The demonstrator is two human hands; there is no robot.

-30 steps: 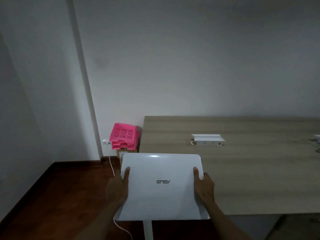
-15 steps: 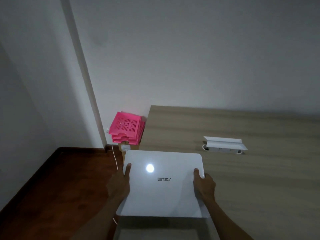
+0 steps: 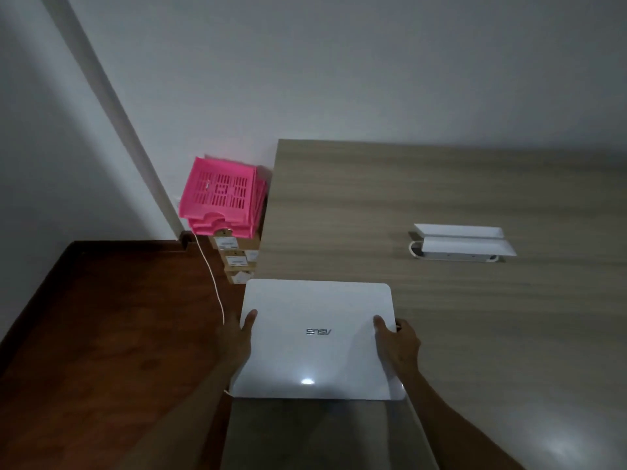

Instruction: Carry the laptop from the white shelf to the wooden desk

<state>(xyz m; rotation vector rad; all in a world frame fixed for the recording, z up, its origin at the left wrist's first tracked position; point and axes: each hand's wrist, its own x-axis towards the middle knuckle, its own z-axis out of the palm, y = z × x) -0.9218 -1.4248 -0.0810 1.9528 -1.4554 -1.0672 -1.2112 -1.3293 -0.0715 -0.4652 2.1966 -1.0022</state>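
A closed white laptop [image 3: 317, 320] with a logo on its lid is held flat over the left end of the wooden desk [image 3: 424, 205]. My left hand [image 3: 235, 337] grips its left edge, thumb on the lid. My right hand [image 3: 397, 344] grips its right edge the same way. A shadow lies on the desk below the laptop's near edge, so it looks slightly raised. The white shelf is out of view.
A white power strip box [image 3: 463, 242] sits on the desk to the right. Left of the desk, pink plastic trays [image 3: 222, 195] stack on cardboard boxes [image 3: 235, 259]. A white cable [image 3: 212, 276] runs down over the dark wooden floor [image 3: 101, 334]. White walls stand behind.
I have stepped closer to the desk. The laptop has moved from beyond the desk's front left corner to over the desktop, and the view now looks more steeply down.
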